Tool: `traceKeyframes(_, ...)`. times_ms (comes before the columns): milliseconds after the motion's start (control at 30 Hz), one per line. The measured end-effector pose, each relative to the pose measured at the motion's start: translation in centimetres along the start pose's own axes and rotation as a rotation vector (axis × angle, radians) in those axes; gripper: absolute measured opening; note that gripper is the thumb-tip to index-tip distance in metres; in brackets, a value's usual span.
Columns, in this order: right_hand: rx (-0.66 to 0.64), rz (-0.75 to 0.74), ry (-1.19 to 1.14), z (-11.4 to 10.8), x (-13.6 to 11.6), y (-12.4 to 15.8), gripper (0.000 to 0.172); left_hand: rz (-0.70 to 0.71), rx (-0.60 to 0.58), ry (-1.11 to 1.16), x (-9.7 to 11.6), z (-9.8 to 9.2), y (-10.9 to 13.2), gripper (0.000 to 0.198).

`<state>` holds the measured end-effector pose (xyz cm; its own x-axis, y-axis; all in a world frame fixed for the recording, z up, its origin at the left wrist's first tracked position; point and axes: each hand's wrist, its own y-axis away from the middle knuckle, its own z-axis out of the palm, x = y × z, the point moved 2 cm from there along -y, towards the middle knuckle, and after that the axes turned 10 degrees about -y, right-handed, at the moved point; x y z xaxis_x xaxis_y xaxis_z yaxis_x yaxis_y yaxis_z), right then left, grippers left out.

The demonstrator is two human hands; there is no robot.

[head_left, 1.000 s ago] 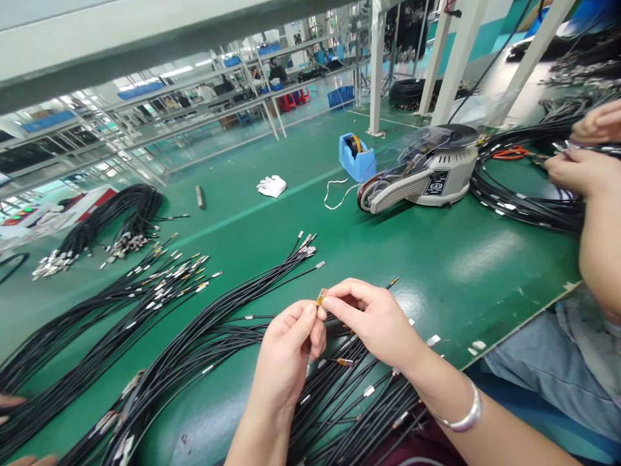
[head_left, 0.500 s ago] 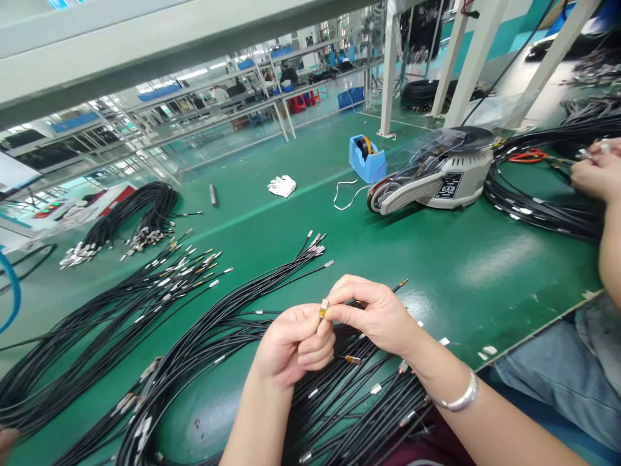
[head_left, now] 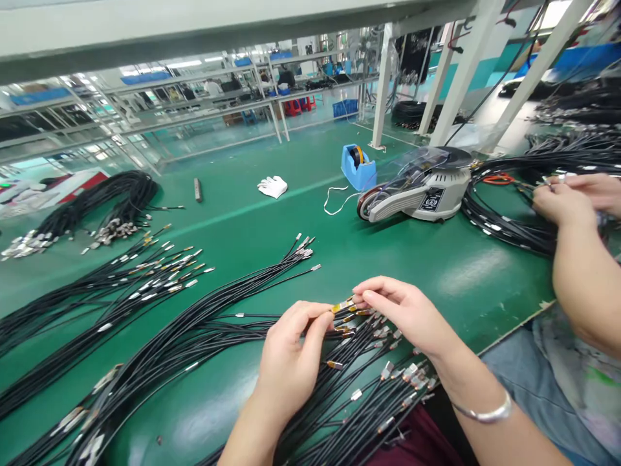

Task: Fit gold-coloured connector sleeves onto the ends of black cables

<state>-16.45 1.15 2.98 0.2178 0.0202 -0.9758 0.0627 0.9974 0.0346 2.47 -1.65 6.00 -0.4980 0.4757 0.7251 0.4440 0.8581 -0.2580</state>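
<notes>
Between my two hands, near the middle of the view, is a cable end (head_left: 343, 305) with yellow tape and a metal connector. My left hand (head_left: 295, 353) pinches its yellow-taped part between thumb and index finger. At the connector's other end, my right hand (head_left: 405, 310) has thumb and fingers closed on the tip. A silver bangle sits on my right wrist. Beneath and beside both hands lie many black cables (head_left: 339, 388) with metal and orange-taped ends. Another cable bundle (head_left: 218, 299) curves across the green table on the left.
A grey tape machine (head_left: 427, 191) and a blue tape dispenser (head_left: 358, 169) stand behind. A white glove (head_left: 272, 186) lies farther back. More cable bundles (head_left: 140, 278) are at left. At right, a co-worker's hands (head_left: 570, 197) hold cables beside a black coil (head_left: 509, 230).
My hands have drawn slightly apart, my right hand moving to the right, and the cable end now shows lengthwise between them. The view has shifted; the co-worker's second hand now shows.
</notes>
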Motion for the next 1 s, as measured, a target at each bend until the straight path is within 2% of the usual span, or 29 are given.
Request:
traceKeyframes(100, 0.025, 0.018, -0.060, 0.1, -0.2, 1.2, 0.030, 0.253, 0.062, -0.214, 0.5, 0.8, 0.3, 0.015)
traceKeyframes(200, 0.030, 0.054, -0.086, 0.9, -0.5, 1.6, 0.028, 0.360, 0.076, -0.319, 0.4, 1.4, 0.5, 0.019)
traceKeyframes(433, 0.067, 0.087, -0.203, 1.9, -0.6, 1.1, 0.024, 0.304, 0.136, -0.308, 0.4, 1.6, 0.6, 0.032)
traceKeyframes(633, 0.068, 0.066, -0.206, 1.9, -1.0, 1.2, 0.023, 0.297, 0.079, -0.188, 0.7, 1.7, 0.4, 0.033)
traceKeyframes(800, 0.043, 0.056, -0.211, 2.2, -1.2, 1.1, 0.020, 0.346, 0.109, -0.128, 0.3, 1.7, 0.3, 0.039)
traceKeyframes(1000, 0.028, 0.056, -0.268, 2.4, -0.8, 1.0, 0.018, 0.419, 0.150, -0.197, 0.1, 1.2, 0.5, 0.041)
